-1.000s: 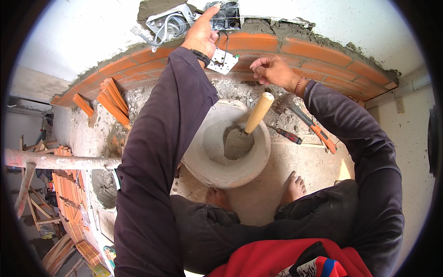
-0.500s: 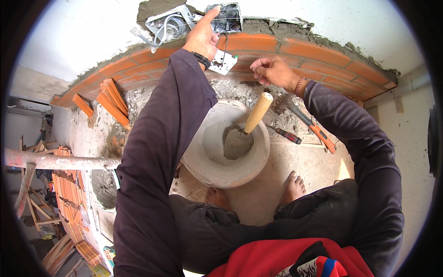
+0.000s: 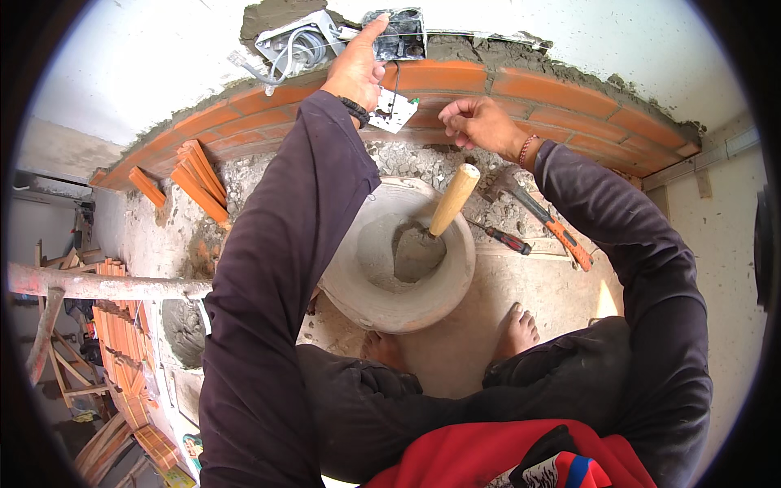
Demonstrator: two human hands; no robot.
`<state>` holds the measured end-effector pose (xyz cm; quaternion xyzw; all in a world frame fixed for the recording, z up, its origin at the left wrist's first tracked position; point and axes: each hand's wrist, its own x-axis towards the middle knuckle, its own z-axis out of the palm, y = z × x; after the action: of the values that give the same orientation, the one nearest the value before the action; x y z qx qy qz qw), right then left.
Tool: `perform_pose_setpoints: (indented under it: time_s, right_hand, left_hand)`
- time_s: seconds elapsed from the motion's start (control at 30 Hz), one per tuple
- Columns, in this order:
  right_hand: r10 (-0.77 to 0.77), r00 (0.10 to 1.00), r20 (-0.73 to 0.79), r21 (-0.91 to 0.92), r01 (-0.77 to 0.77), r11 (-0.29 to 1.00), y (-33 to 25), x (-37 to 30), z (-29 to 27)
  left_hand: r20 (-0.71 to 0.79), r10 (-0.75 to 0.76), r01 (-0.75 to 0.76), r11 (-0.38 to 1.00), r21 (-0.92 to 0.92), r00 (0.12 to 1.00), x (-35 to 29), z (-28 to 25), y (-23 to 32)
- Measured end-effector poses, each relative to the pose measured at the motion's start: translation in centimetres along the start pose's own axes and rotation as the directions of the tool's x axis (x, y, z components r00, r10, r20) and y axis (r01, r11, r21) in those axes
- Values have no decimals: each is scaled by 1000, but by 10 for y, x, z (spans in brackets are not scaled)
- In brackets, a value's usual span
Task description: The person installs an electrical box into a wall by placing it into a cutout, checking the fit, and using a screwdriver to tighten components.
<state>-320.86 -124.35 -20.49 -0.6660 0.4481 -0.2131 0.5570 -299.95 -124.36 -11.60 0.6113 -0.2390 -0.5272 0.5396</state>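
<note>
Left hand [image 3: 355, 71]: 1 thumb on the black box [image 3: 407, 34] at the wall [image 3: 606, 45], likely steadying it; other fingers curled, grip unclear; right hand [image 3: 483, 126]: fingers half-open, nothing visible held, near bricks [image 3: 553, 88].

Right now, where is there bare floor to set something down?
The floor looks bare between left foot and right foot, short of the mortar tub, and between right foot and screwdriver. It's crowded beyond the tub (rubble, hammer) and around the left hand (black electrical box, coiled cable).

The box [image 3: 404, 37] is black, the plate [image 3: 399, 121] white, the cable [image 3: 307, 55] grey, bricks [image 3: 553, 86] orange.
</note>
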Motion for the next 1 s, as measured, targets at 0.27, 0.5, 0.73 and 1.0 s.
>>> perform_pose_setpoints:
  time_s: [0.27, 0.5, 0.73, 1.0]
  right_hand:
    - [-105, 993, -56, 18, 106, 994, -14, 3, -2]
    - [-212, 963, -167, 6, 216, 976, -37, 11, -4]
    - [-341, 870, -355, -125, 317, 940, -48, 30, 4]
    - [-483, 741, -467, -385, 321, 865, -52, 48, 2]
  left_hand:
    - [56, 7, -8, 1000, 21, 998, 1, -2, 2]
    - [87, 59, -66, 995, 75, 994, 9, -5, 0]
    - [116, 31, -36, 998, 44, 993, 3, -3, 3]
    - [265, -53, 42, 998, 47, 963, 4, -15, 7]
